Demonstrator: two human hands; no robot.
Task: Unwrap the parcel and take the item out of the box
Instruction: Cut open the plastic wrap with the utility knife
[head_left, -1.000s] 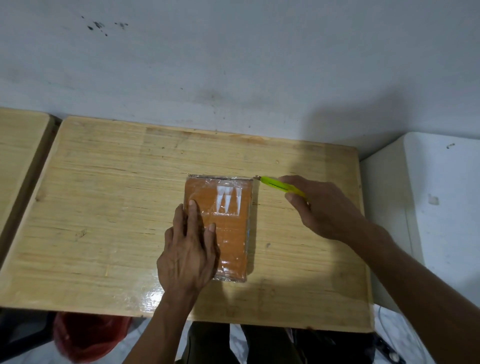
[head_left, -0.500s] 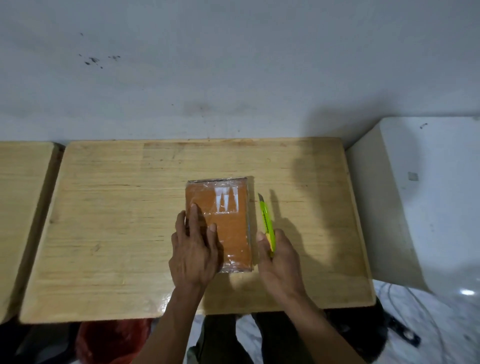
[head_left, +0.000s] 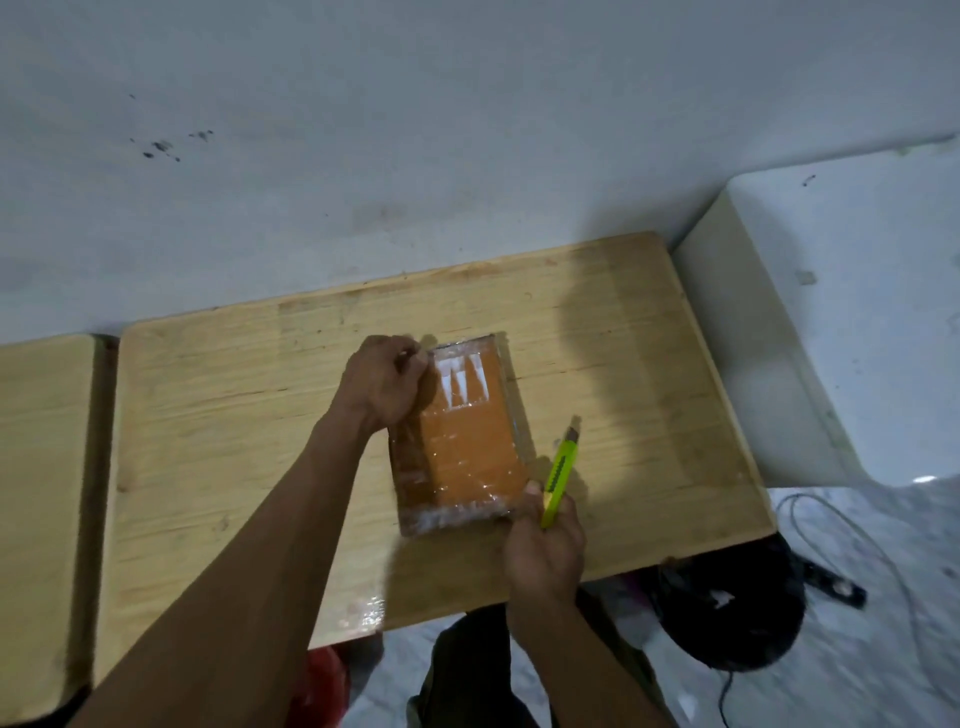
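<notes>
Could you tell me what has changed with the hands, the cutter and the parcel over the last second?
The left hand left its flat rest on the near part of the parcel and now grips its far left corner, fingers curled. The right hand pulled the cutter from the far right corner back to the near right corner. The parcel stays wrapped on the table, and the right hand still holds the cutter.

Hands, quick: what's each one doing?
Left hand: curled, gripping the far left corner of the plastic-wrapped orange box.
Right hand: holding the yellow-green utility knife.
</notes>
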